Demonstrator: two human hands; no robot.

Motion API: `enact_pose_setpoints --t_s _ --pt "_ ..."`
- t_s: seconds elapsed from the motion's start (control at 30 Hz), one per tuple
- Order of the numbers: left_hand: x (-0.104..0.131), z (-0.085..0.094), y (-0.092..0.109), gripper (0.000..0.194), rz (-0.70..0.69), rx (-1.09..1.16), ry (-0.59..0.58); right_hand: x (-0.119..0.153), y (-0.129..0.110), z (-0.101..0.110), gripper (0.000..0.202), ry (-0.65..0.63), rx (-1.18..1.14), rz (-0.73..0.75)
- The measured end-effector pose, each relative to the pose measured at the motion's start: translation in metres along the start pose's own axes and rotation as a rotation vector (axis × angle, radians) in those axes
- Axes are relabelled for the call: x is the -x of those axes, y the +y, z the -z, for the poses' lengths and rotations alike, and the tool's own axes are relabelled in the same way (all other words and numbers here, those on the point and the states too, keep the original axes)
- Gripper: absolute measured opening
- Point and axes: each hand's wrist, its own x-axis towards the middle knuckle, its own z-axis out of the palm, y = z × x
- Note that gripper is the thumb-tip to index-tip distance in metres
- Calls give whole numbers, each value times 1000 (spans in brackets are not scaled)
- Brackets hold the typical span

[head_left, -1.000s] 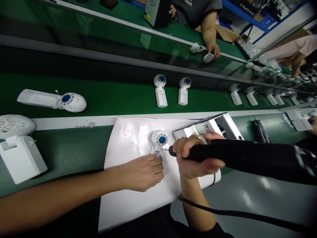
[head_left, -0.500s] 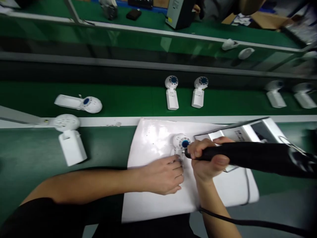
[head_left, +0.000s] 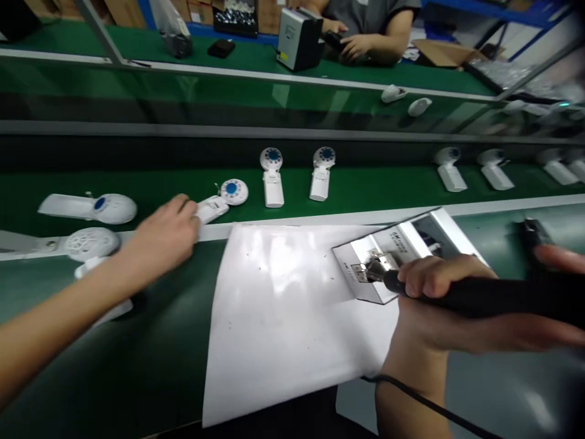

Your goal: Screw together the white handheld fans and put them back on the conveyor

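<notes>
My left hand [head_left: 171,235] reaches to the green belt, its fingers closed on the lower end of a white handheld fan [head_left: 212,208]. The fan lies tilted, its round head with a blue centre pointing right. My right hand [head_left: 432,286] is wrapped round a black electric screwdriver [head_left: 475,297], held nearly level. The screwdriver's tip is at the front of a silver screw feeder box [head_left: 402,241]; whether a screw sits on the tip is too small to tell. A white sheet [head_left: 274,323] lies on the bench between my hands.
More white fans [head_left: 273,183] lie along the belt [head_left: 388,183]. At left is a fan with a grille head [head_left: 91,244], partly behind my forearm. A black cord [head_left: 425,399] runs below my right wrist. Across the bench a person's hands [head_left: 354,44] hold something dark.
My left hand has carried the fan from the white sheet up and left to the belt. My right hand has moved the screwdriver right, from the fan to the feeder box. The view has shifted.
</notes>
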Motion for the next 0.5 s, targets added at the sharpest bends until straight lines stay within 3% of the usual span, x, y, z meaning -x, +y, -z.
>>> enact_pose_setpoints --t_s 0.03,0.1,0.23,0.37,0.43,0.5 --pt "-4 1 -13 36 30 -1 -2 -4 2 -1 63 36 17 84" --pt "-21 4 -21 38 54 17 24 -8 11 -4 64 52 38 192" --pt "-92 8 8 38 -91 88 85 -4 28 -14 61 6 42 230" --pt "-161 -4 23 34 -255 166 -87 3 31 -16 59 -36 37 222" --pt "-170 -7 23 32 -236 209 -101 6 25 -13 64 -99 -31 201" --pt "-157 -3 33 33 -203 259 -26 10 16 -10 72 -150 -121 131"
